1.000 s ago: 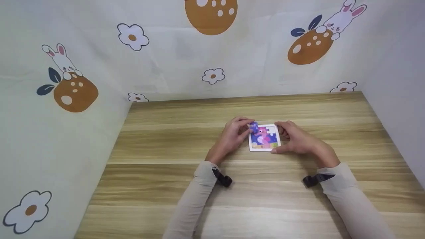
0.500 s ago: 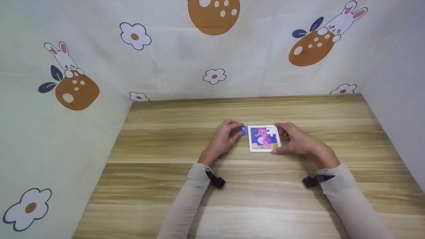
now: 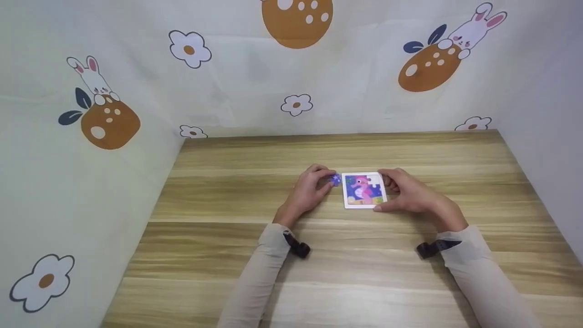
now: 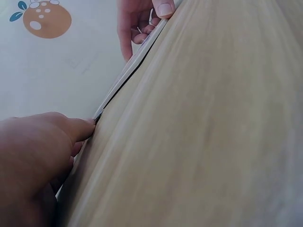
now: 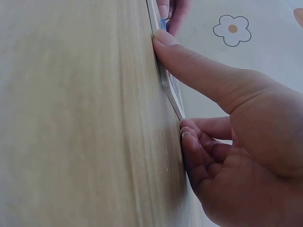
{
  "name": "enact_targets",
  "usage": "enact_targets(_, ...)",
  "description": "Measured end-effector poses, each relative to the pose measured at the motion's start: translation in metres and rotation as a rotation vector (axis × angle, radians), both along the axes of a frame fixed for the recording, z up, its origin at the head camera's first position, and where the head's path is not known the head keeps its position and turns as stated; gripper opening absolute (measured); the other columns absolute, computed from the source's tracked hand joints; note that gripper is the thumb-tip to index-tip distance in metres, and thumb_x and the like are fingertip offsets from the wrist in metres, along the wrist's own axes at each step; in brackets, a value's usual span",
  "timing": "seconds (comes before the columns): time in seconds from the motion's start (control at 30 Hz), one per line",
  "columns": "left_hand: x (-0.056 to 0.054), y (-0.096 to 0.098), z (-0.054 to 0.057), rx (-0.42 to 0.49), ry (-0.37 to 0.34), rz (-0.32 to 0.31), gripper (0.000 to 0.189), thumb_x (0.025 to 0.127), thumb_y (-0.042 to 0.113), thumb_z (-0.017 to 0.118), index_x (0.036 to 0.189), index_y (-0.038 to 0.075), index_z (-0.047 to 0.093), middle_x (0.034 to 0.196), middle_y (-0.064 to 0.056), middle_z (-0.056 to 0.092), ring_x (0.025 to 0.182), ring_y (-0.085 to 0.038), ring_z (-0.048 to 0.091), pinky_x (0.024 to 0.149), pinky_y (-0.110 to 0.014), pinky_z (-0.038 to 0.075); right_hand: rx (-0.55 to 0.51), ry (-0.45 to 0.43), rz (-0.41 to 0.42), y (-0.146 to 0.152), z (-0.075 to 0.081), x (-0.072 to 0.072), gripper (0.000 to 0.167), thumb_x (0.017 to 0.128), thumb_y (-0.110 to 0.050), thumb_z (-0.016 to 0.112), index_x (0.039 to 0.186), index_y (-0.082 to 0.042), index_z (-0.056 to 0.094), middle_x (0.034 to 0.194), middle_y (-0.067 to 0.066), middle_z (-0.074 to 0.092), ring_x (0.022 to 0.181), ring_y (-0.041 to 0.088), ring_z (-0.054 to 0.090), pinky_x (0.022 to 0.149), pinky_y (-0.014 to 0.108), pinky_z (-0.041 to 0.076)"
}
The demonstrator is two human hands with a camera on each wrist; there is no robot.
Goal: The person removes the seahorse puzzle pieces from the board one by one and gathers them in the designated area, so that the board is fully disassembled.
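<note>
A small square jigsaw board (image 3: 344,191) with a white border lies flat on the wooden table, showing a pink seahorse on dark blue. White backing shows at the picture's upper right (image 3: 376,180). Just off the board's left edge, my left hand (image 3: 309,189) pinches a loose purple-blue puzzle piece (image 3: 336,180) with a pale star on it. My right hand (image 3: 410,190) holds the board at its right side, index finger at the upper corner and thumb (image 5: 165,39) at the lower one. In the left wrist view the piece is hidden behind the left fingers (image 4: 80,128).
The wood-grain table (image 3: 218,182) runs back to a pale wall cloth (image 3: 246,82) printed with oranges, rabbits and flowers. A plain pale wall (image 3: 542,114) borders the right side. Both wrists carry a small black camera (image 3: 298,248).
My left hand has moved left with the puzzle piece, from over the board's upper left corner to beside its left edge, uncovering that corner. The right hand keeps its hold.
</note>
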State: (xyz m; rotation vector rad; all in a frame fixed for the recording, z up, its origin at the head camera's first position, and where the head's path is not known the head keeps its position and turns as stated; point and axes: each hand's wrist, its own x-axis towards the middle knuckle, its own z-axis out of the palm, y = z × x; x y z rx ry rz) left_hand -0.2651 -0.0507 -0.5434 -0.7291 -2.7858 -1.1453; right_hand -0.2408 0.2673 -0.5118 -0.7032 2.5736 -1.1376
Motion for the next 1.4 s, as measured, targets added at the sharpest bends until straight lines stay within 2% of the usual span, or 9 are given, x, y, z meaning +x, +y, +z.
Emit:
enact_targets(0.37, -0.001, 0.001, 0.002, -0.01, 0.016, -0.02, 0.038, 0.105, 0.021, 0.073, 0.141, 0.011, 0.072, 0.138, -0.009, 0.068, 0.131, -0.024, 0.066, 0.119, -0.038, 0.05, -0.003, -0.005, -0.012, 0.001, 0.0, 0.001, 0.078, 0.076, -0.029, 0.101, 0.136, 0.001, 0.061, 0.109, 0.013, 0.061, 0.098, 0.023, 0.055, 0.088, 0.028, 0.047)
enact_targets(0.63, -0.002, -0.001, -0.001, -0.008, 0.002, -0.03, 0.035, 0.107, 0.02, 0.07, 0.141, 0.011, 0.071, 0.138, -0.008, 0.068, 0.131, -0.022, 0.065, 0.118, -0.038, 0.051, -0.021, 0.003, 0.012, 0.0, -0.001, 0.0, 0.068, 0.077, -0.025, 0.101, 0.128, 0.001, 0.064, 0.103, 0.015, 0.064, 0.091, 0.022, 0.054, 0.08, 0.027, 0.046)
enact_targets(0.87, -0.002, -0.002, -0.001, -0.015, -0.01, -0.03, 0.034, 0.107, 0.02, 0.069, 0.14, 0.014, 0.072, 0.14, -0.006, 0.069, 0.135, -0.023, 0.064, 0.121, -0.039, 0.048, -0.014, 0.015, 0.004, -0.001, -0.001, 0.0, 0.072, 0.076, -0.027, 0.101, 0.131, 0.001, 0.063, 0.105, 0.015, 0.063, 0.094, 0.022, 0.054, 0.082, 0.027, 0.046)
enact_targets(1.07, -0.001, -0.001, 0.0, -0.011, -0.009, -0.028, 0.035, 0.107, 0.019, 0.07, 0.141, 0.015, 0.071, 0.141, -0.004, 0.069, 0.137, -0.021, 0.062, 0.123, -0.037, 0.046, 0.011, 0.004, -0.024, -0.001, 0.001, 0.002, 0.083, 0.077, -0.029, 0.101, 0.14, 0.004, 0.058, 0.111, 0.015, 0.06, 0.1, 0.023, 0.051, 0.088, 0.027, 0.043)
enact_targets(1.27, 0.001, 0.005, 0.003, 0.07, 0.052, -0.012, 0.031, 0.105, 0.018, 0.071, 0.136, 0.015, 0.073, 0.139, -0.003, 0.072, 0.136, -0.02, 0.063, 0.122, -0.036, 0.047, 0.02, 0.014, -0.031, -0.001, 0.0, 0.002, 0.084, 0.076, -0.03, 0.101, 0.139, 0.004, 0.059, 0.111, 0.014, 0.059, 0.101, 0.023, 0.051, 0.088, 0.027, 0.044)
enact_targets(1.4, 0.004, 0.014, 0.007, 0.09, 0.086, -0.043, 0.029, 0.106, 0.018, 0.07, 0.134, 0.014, 0.074, 0.137, -0.002, 0.074, 0.134, -0.019, 0.063, 0.12, -0.035, 0.047, 0.021, 0.01, -0.033, 0.0, 0.0, 0.002, 0.088, 0.076, -0.03, 0.101, 0.144, 0.005, 0.056, 0.114, 0.015, 0.061, 0.104, 0.024, 0.053, 0.092, 0.029, 0.045)
